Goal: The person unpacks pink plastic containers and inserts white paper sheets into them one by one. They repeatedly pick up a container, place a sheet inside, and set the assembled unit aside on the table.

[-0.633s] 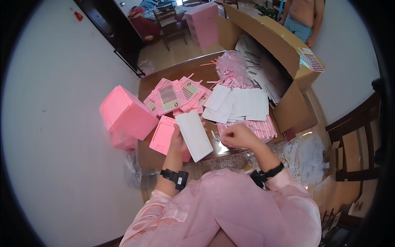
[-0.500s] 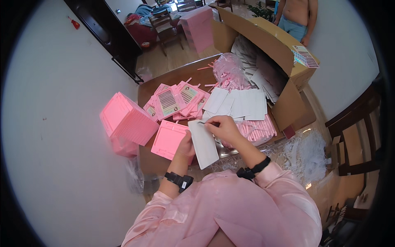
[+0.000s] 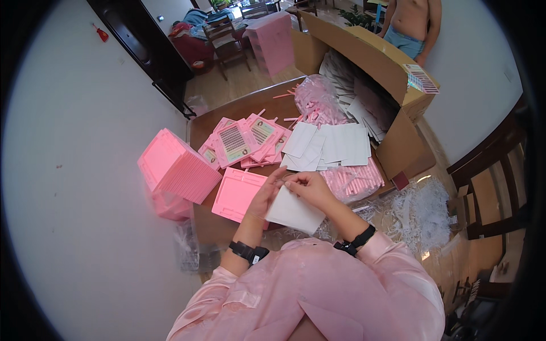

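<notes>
A flat white card is tilted in front of me, its upper edge at my fingers. My left hand is closed at the card's upper left corner, its fingertips meeting those of the other hand. My right hand pinches at the same upper edge; whatever thin tool it may hold is hidden by the fingers. Just left of my hands lies an empty pink tray, partly covered by the left hand. Beyond it are several pink trays with printed cards showing rows of small dark strands.
A tall stack of pink trays stands at the table's left edge. White cards lie beside bags of pink sticks. A large open cardboard box holds more white pieces. Shredded filler lies right. A person stands behind the box.
The white card has swung round, its lower end moving right. My left hand has moved up to meet my right hand at its top edge. The thin dark tool seen in the right fingers is now hidden.
</notes>
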Demonstrator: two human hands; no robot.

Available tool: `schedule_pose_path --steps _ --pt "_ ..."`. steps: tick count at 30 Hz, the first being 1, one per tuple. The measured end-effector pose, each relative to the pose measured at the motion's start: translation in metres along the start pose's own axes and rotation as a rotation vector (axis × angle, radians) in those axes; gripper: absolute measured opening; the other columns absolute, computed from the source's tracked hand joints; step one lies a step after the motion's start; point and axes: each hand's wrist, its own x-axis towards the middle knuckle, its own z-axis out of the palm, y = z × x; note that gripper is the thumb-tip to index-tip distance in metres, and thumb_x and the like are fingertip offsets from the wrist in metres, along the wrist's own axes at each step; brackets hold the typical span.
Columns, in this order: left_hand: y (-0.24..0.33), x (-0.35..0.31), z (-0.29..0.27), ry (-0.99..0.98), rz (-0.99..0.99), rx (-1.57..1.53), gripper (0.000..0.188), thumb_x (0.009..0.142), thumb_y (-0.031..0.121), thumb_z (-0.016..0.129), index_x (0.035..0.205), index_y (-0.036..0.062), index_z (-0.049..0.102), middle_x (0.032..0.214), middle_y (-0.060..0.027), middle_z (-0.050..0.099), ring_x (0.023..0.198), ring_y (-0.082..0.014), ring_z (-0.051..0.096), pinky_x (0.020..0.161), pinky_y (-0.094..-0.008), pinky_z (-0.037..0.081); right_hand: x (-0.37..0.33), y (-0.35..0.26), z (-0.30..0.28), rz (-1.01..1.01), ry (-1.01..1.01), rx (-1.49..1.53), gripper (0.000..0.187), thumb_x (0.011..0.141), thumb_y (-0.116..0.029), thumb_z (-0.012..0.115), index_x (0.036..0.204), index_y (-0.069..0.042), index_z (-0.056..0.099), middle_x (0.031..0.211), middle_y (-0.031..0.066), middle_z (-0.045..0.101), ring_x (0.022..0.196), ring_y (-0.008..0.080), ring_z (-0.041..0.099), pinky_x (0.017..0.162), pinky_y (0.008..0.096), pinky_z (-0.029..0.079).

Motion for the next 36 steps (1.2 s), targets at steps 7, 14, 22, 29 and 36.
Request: schedule_pose_path --steps 7,14,22,29,36 --pt "-0.047 -0.011 0.012 0.082 -0.140 -0.195 0.075 0.103 0.059 0.046 0.155 0.0068 0.033 0.149 -0.0132 0.050 0.131 -0.0295 0.055 0.107 -0.0512 0.047 -0.008 0.023 0.000 0.187 0.007 0.269 0.019 0.098 -0.015 0.064 0.097 0.002 0.071 0.085 0.0048 0.072 0.073 0.0107 0.068 0.068 0.0223 0.053" --pt "-0.031 0.014 0.008 0.010 -0.140 -0.264 0.072 0.105 0.058 0.040 0.154 0.0055 0.035 0.139 -0.0154 0.057 0.127 -0.0316 0.058 0.106 -0.0532 0.048 0.003 0.023 -0.017 0.210 -0.017 0.329 0.020 0.099 -0.018 0.062 0.099 0.000 0.070 0.083 0.0008 0.068 0.068 0.0072 0.060 0.060 0.0212 0.046" --pt "-0.007 0.039 -0.008 0.486 -0.052 -0.036 0.057 0.104 0.042 0.052 0.146 0.0042 0.046 0.134 -0.0176 0.059 0.120 -0.0334 0.058 0.105 -0.0486 0.049 0.038 0.016 -0.073 0.108 -0.079 0.153 0.016 0.091 -0.017 0.070 0.103 -0.006 0.069 0.077 -0.0043 0.062 0.062 0.0036 0.051 0.054 0.0203 0.038" --pt "0.009 0.045 -0.024 0.927 0.157 -0.152 0.016 0.095 0.013 0.066 0.107 0.0019 0.065 0.096 -0.0083 0.066 0.091 -0.0240 0.064 0.084 -0.0345 0.054 0.087 0.133 -0.059 0.344 -0.629 -0.208 0.043 0.088 -0.005 0.063 0.131 -0.004 0.062 0.118 0.0063 0.067 0.110 0.0136 0.060 0.092 0.0278 0.046" --pt "0.031 0.013 -0.024 0.949 0.191 -0.099 0.012 0.096 0.016 0.067 0.103 0.0064 0.065 0.093 -0.0050 0.066 0.089 -0.0231 0.066 0.080 -0.0332 0.053 0.096 0.181 -0.038 0.331 -0.924 -0.716 0.054 0.088 -0.022 0.072 0.136 -0.002 0.058 0.121 0.0118 0.069 0.110 0.0228 0.062 0.092 0.0350 0.050"
